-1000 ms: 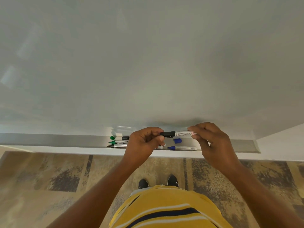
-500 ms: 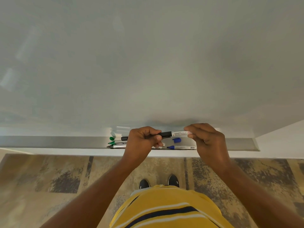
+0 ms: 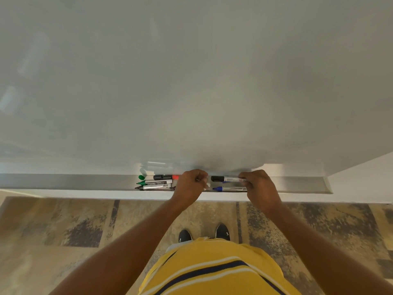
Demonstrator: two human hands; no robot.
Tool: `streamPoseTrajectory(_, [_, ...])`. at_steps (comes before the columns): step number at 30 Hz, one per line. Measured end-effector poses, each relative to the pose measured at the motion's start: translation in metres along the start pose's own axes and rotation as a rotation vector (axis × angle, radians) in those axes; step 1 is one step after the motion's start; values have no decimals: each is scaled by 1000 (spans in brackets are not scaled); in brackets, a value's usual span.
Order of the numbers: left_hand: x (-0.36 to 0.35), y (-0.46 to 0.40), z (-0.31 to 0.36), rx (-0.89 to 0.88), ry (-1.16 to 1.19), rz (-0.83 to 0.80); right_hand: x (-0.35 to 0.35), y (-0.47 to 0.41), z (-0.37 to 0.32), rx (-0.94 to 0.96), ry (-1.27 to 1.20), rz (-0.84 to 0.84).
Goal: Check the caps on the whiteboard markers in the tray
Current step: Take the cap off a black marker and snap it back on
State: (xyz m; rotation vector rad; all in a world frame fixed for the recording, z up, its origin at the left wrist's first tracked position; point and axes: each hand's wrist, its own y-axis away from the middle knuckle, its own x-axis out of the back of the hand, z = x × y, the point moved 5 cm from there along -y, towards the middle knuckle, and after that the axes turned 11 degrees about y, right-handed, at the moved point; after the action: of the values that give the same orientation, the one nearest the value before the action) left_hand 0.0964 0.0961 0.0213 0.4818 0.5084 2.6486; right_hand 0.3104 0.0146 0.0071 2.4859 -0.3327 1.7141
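Note:
A metal tray [image 3: 63,182] runs under the whiteboard [image 3: 191,81]. My right hand [image 3: 260,187] pinches the white barrel of a black-capped marker [image 3: 226,179], held level just over the tray. My left hand [image 3: 191,185] is off that cap, and its fingers curl around the white end of another marker [image 3: 207,185] lying in the tray. A blue marker [image 3: 230,189] lies below the held one. To the left lie a black and red marker [image 3: 165,177], a green marker [image 3: 154,182], a dark-tipped marker [image 3: 153,186] and a loose green cap [image 3: 141,177].
The tray's right end [image 3: 327,188] stops near a white wall [image 3: 361,184]. Patterned carpet [image 3: 74,231] and my black shoes [image 3: 222,232] lie below, and my yellow striped shirt [image 3: 212,271] fills the lower edge.
Both hands have sunk towards the tray with the black-capped marker. My left hand has let go of its black cap and closed a little to the left, at the tray.

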Motion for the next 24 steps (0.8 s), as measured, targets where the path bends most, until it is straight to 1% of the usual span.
streamPoseTrajectory(2, [-2,1,-9,14,-23,24,-12,2,8,-23,8,-23])
streamPoseTrajectory(6, [-5,4,-21,20,-81,39,-29,0,13,-5,53,-90])
streamPoseTrajectory(14, [-10,2,-31,6,-117,57,-40,-1,11,12,131,-139])
streamPoseTrajectory(17, [-10,0,-32,-10,-125,71,-39,0,12,29,138,-115])
streamPoseTrajectory(20, [-10,-2,-34,-19,-133,71,-34,4,10,83,138,-71])
streamPoseTrajectory(24, [-11,-6,-36,-39,-159,73,-39,14,6,198,187,-107])
